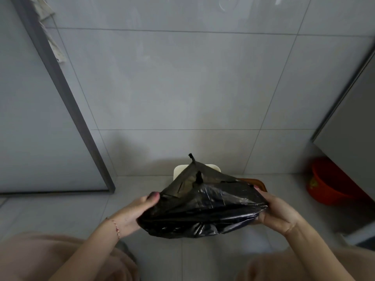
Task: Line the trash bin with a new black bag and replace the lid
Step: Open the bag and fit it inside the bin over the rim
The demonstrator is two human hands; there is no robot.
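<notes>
I have both hands on the bag (pixel 203 207): my left hand (pixel 136 213) is closed on its left edge with the thumb pinching on top, and my right hand (pixel 278 213) is closed on the right edge, fingers curled under the plastic. The bag hangs stretched between them, crumpled, one handle loop sticking up at the far side. It sits over and in front of the bin (pixel 178 171), whose pale rim shows just beyond it by the wall; I cannot tell whether the bag touches the rim. A brown shape (pixel 257 182) peeks out at the bag's far right, perhaps the lid.

To do this step well, I judge I should spread the mouth wider than the rim, push the bottom down inside, then fold the edge over all round.

Room is fair: bare floor near me, the wall (pixel 182 88) close behind the bin, a door frame (pixel 67 94) left, a red bucket (pixel 332 183) and cabinet (pixel 349 122) right.
</notes>
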